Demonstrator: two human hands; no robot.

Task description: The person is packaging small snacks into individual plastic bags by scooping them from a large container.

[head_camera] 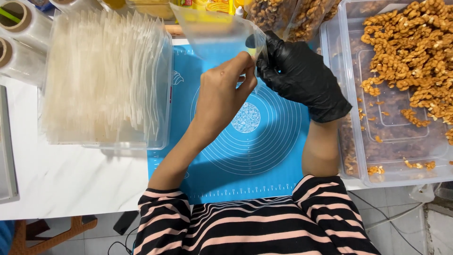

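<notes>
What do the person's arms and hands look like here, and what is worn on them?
The left hand is bare. The right hand wears a glossy black glove ending at the wrist. Both forearms are uncovered; sleeves striped black and pink are pushed up to about the elbows.

bin of clear bags [106, 75]; blue mat [255, 156]; tub of twisted snacks [401, 56]; film rolls [19, 38]

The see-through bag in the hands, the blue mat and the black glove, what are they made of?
The bag looks like thin clear plastic: the boxes behind it show through, and it shines. The blue mat seems soft rubber or silicone, since it lies flat and dull with printed white rings. The black glove on the right hand looks like thin stretchy rubber, smooth, tight and slightly glossy.
</notes>
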